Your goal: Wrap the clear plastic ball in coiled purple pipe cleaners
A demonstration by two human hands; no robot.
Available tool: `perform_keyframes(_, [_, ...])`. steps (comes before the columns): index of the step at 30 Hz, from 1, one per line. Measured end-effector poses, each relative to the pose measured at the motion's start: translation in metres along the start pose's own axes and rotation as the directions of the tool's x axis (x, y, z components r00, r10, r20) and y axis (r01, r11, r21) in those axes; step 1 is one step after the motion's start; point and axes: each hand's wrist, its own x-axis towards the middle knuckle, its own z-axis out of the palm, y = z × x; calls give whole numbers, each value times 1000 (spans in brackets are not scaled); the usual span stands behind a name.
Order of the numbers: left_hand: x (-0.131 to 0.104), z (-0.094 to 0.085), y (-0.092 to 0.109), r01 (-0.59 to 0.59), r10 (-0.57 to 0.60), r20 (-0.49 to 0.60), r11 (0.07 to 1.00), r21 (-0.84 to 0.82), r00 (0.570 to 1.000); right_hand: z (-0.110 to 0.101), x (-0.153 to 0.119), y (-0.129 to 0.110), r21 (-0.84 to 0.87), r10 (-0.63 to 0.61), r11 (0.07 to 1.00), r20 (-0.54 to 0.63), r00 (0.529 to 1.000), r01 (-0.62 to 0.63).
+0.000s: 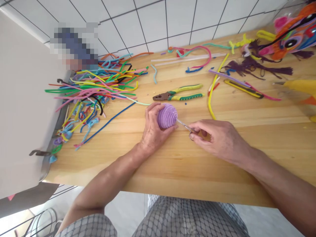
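A ball wound from purple pipe cleaner (167,116) rests in my left hand (152,126), whose fingers curl round its left side with the thumb below. My right hand (216,138) grips small metal scissors (184,124) by the handles. Their tip touches the ball's right side; whether the blades are parted is too small to tell. Just beyond the ball lie pliers (170,95) with yellow-green handles. A pale green pipe cleaner (137,101) runs from the pile to behind my left fingers.
Left on the wooden table (172,174) is a heap of coloured pipe cleaners (106,82). A yellow pipe cleaner (210,102), a utility knife (243,89) and a yellow glue gun (298,87) lie to the right. A colourful pipe-cleaner figure (293,39) stands at the far right, near the tiled wall (182,19).
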Motion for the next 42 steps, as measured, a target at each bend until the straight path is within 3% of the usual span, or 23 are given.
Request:
perform_keyframes(13, [0,-1,0,-5,5,13,1000,1,1000,-4,4,-8,149,195,966,116,974,-211])
perform_keyframes(23, [1,-3,0,30,-31,27,999,26,999,-8,10,-12,450,305,774,349,886,-444])
perform_keyframes(34, [2,-3,3,21,-21,0,999,48,1000,-5,11,-17,487,270,777,316,910,-400])
perform_keyframes(42, [3,-4,4,29,-29,-3,999,19,1000,-2,6,-16,373,235,873,244,941,-315])
